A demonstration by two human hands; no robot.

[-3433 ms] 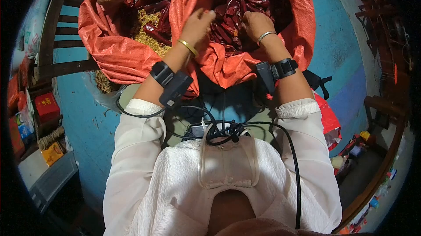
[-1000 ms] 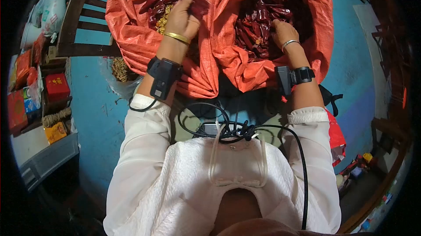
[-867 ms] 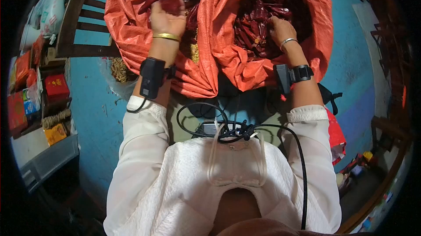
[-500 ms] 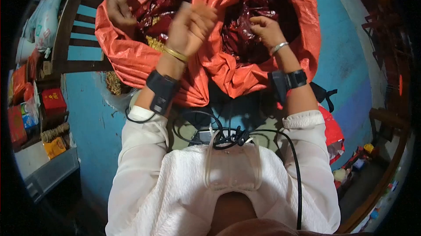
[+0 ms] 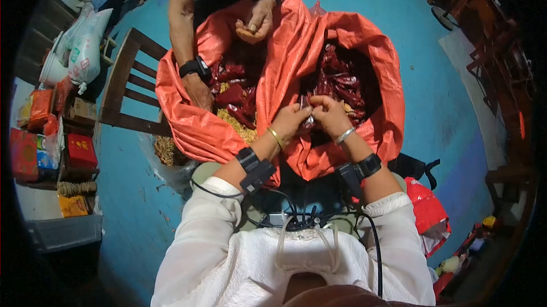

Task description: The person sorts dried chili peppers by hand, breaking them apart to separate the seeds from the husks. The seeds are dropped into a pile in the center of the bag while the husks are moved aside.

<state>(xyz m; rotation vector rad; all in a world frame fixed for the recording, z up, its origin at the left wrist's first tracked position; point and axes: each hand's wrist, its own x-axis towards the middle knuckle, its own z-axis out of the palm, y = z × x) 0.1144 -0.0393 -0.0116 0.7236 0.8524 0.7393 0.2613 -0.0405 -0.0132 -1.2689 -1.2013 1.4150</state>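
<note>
Close together over the near edge of the right orange woven sack point(image 5: 393, 73), my left hand point(image 5: 290, 120) and my right hand point(image 5: 330, 115) pinch a small, shiny dark red plastic packet point(image 5: 307, 122). Its upper end shows between the fingertips; part of it is covered by them. Inside that sack lie several similar dark red packets point(image 5: 345, 84). The left orange woven sack point(image 5: 188, 130) holds more dark red packets and loose yellow-brown dried material point(image 5: 236, 126). A co-worker's hand point(image 5: 198, 91) reaches into the left sack, while their other hand point(image 5: 256, 21) is above it with curled fingers.
A dark wooden chair point(image 5: 122, 76) stands left of the sacks. Near it is a clear bag of brown dried material point(image 5: 168, 152). A red bag point(image 5: 427, 216) lies at right on the blue floor point(image 5: 131, 193). Boxes and a white sack point(image 5: 88, 45) line the left side.
My left hand has moved from over the left sack to meet my right hand at the packet. One co-worker's hand has gone from the left sack's rim into it. The view has shifted.
</note>
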